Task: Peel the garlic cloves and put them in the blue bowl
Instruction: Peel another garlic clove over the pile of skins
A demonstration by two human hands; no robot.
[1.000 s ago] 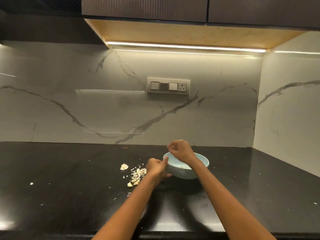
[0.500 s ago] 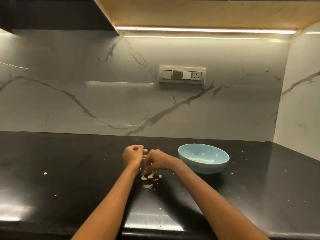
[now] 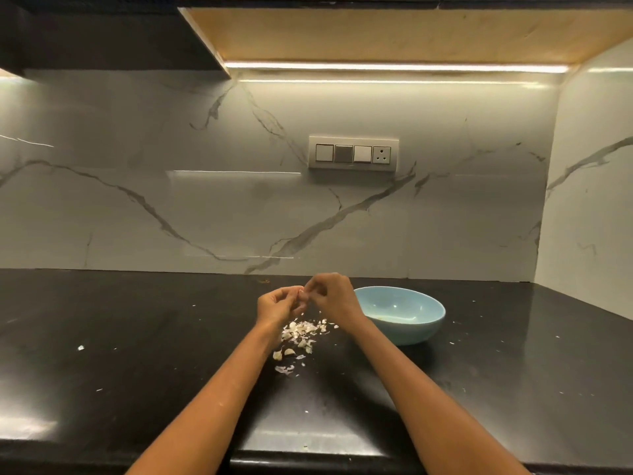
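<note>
My left hand (image 3: 278, 305) and my right hand (image 3: 332, 296) meet above the black counter, fingers curled, pinching a small garlic clove (image 3: 302, 296) between their fingertips. The clove is mostly hidden by the fingers. Below the hands lies a pile of garlic skins and cloves (image 3: 301, 332). Two loose cloves (image 3: 283, 353) lie nearer to me, beside my left forearm. The blue bowl (image 3: 421, 329) stands just right of my right hand, with a few pale bits at its bottom.
The black counter (image 3: 137, 337) runs to a marble back wall and a side wall at the right. Small skin scraps dot the counter. A switch panel (image 3: 353, 154) is on the back wall. The counter's front edge is close to me.
My right hand left the bowl and came left to the pile. Both hands then rose a little from the pile and now pinch a clove between them.
</note>
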